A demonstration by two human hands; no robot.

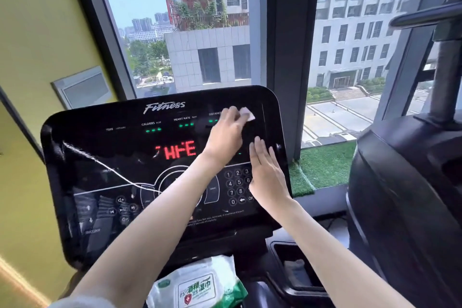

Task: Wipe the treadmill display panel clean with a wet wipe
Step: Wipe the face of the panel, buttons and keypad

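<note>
While the right hand (266,172), grip apart, seemingly braces the display panel (100,157), the left hand (226,132) clamps the wet wipe (247,114) to its top-right corner.

Glossy black display panel (125,157), soft white wipe (247,114).
</note>
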